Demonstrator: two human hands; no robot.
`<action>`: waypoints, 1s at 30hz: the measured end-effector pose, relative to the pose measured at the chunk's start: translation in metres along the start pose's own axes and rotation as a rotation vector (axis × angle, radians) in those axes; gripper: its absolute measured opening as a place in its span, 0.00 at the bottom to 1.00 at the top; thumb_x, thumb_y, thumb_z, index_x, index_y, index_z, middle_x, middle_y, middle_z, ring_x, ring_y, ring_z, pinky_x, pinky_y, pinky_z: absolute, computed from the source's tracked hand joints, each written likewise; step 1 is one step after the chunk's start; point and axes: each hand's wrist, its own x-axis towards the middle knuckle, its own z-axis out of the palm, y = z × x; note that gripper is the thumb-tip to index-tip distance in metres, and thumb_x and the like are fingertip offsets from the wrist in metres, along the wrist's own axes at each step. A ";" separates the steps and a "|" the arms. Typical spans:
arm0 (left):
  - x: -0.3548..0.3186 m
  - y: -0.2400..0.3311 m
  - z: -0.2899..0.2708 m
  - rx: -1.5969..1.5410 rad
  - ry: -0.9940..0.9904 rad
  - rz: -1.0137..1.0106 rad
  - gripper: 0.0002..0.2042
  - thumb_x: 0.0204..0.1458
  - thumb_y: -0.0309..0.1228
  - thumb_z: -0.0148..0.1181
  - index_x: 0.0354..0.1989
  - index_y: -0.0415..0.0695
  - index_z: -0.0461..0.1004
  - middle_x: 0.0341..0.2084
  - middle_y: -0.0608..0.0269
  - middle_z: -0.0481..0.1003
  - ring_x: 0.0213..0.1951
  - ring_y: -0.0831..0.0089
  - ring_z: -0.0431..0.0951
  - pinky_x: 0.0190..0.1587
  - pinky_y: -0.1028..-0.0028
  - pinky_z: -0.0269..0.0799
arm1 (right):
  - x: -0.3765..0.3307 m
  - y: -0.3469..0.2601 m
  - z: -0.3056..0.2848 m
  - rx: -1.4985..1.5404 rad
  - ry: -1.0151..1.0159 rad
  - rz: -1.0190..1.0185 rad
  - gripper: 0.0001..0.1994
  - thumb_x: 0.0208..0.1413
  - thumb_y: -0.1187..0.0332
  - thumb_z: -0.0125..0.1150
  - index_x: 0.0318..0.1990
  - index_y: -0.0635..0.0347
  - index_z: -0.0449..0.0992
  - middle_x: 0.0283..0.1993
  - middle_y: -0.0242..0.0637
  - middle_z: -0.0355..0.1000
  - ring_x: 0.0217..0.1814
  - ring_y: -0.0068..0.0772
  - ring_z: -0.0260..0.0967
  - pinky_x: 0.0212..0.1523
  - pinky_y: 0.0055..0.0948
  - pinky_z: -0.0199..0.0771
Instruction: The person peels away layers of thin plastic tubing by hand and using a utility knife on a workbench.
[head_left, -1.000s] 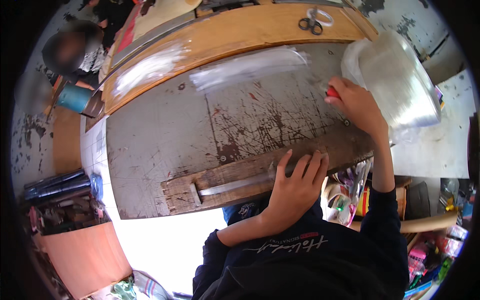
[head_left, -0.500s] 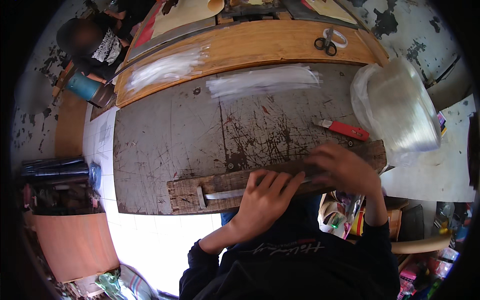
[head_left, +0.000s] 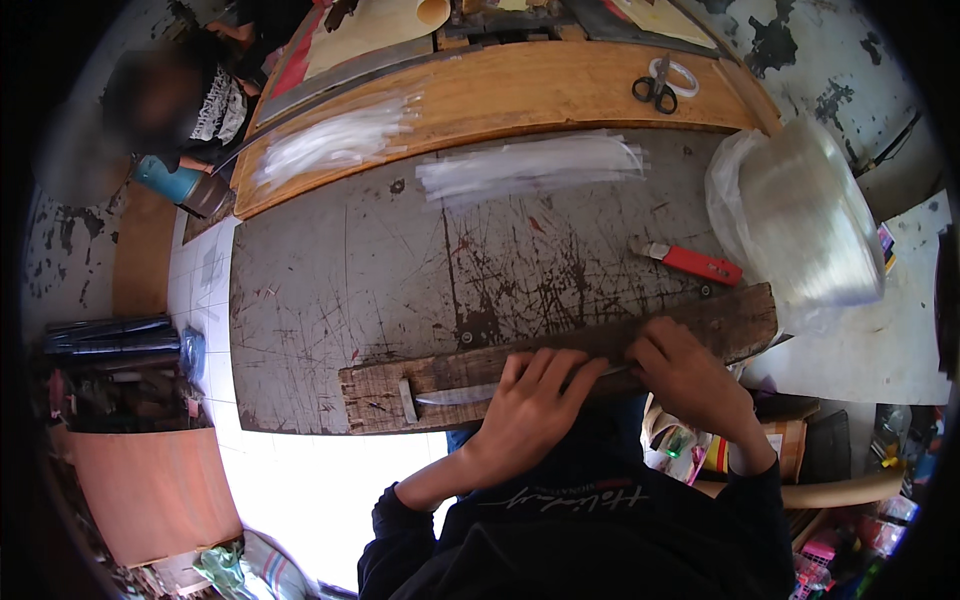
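A narrow clear plastic strip [head_left: 455, 396] lies along a worn wooden beam [head_left: 725, 318] at the table's near edge. Its left end sits by a small flat metal piece [head_left: 408, 401] fixed upright on the wood. My left hand [head_left: 530, 402] presses on the strip mid-beam, its fingers bent together over it. Just to the right, my right hand [head_left: 692, 382] is closed, fingertips curled down at the strip's line; they hide what lies under them. Beyond the beam's right part rests a red-handled box cutter [head_left: 698, 264].
Cut clear strips form a bundle [head_left: 530, 170] on the scratched grey tabletop [head_left: 330, 290] and another pile [head_left: 335, 140] on the wooden board behind. A large clear plastic roll [head_left: 810, 220] stands right. Black scissors [head_left: 656, 90] lie beside a white ring. A person [head_left: 180, 100] sits far left.
My right hand, blurred and raised with fingers spread before, has come down onto the beam and closed. My left hand stays on the strip. The person at far left has shifted slightly.
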 end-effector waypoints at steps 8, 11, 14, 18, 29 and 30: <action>0.000 0.002 0.002 0.054 -0.003 -0.015 0.14 0.44 0.24 0.55 0.42 0.40 0.71 0.34 0.60 0.68 0.35 0.68 0.71 0.36 0.71 0.61 | 0.000 -0.005 -0.002 -0.037 -0.066 0.022 0.08 0.41 0.77 0.50 0.33 0.65 0.64 0.33 0.43 0.61 0.39 0.44 0.62 0.41 0.36 0.65; -0.004 0.000 -0.008 0.048 0.004 -0.044 0.10 0.43 0.26 0.58 0.37 0.42 0.73 0.32 0.61 0.69 0.34 0.69 0.72 0.36 0.71 0.63 | 0.002 0.001 -0.014 -0.008 -0.124 -0.038 0.09 0.41 0.78 0.50 0.34 0.63 0.65 0.34 0.41 0.61 0.39 0.43 0.62 0.41 0.35 0.65; -0.010 -0.014 -0.027 0.028 0.018 -0.024 0.07 0.42 0.30 0.62 0.29 0.42 0.73 0.27 0.63 0.73 0.29 0.68 0.74 0.33 0.70 0.68 | 0.014 0.005 -0.033 0.034 -0.118 -0.124 0.10 0.41 0.78 0.51 0.34 0.60 0.65 0.34 0.40 0.62 0.39 0.43 0.62 0.40 0.36 0.65; -0.001 -0.036 -0.064 -0.088 -0.059 -0.127 0.07 0.45 0.30 0.60 0.30 0.41 0.73 0.19 0.58 0.72 0.22 0.66 0.74 0.26 0.68 0.71 | 0.046 0.013 -0.060 0.026 -0.113 -0.230 0.05 0.44 0.74 0.55 0.30 0.58 0.66 0.31 0.36 0.62 0.37 0.39 0.63 0.36 0.34 0.64; 0.102 -0.189 -0.064 -0.125 -0.154 -0.224 0.13 0.50 0.34 0.55 0.41 0.42 0.73 0.40 0.53 0.72 0.41 0.61 0.72 0.46 0.66 0.66 | 0.182 0.140 -0.045 -0.137 -0.126 0.129 0.10 0.44 0.71 0.59 0.34 0.62 0.67 0.34 0.39 0.66 0.38 0.37 0.65 0.38 0.35 0.63; 0.099 -0.201 -0.056 0.072 -0.176 -0.171 0.17 0.49 0.38 0.56 0.45 0.43 0.71 0.44 0.54 0.68 0.45 0.61 0.70 0.49 0.63 0.62 | 0.184 0.144 -0.029 -0.268 -0.023 0.097 0.16 0.43 0.68 0.61 0.40 0.63 0.66 0.40 0.41 0.64 0.44 0.39 0.63 0.42 0.38 0.62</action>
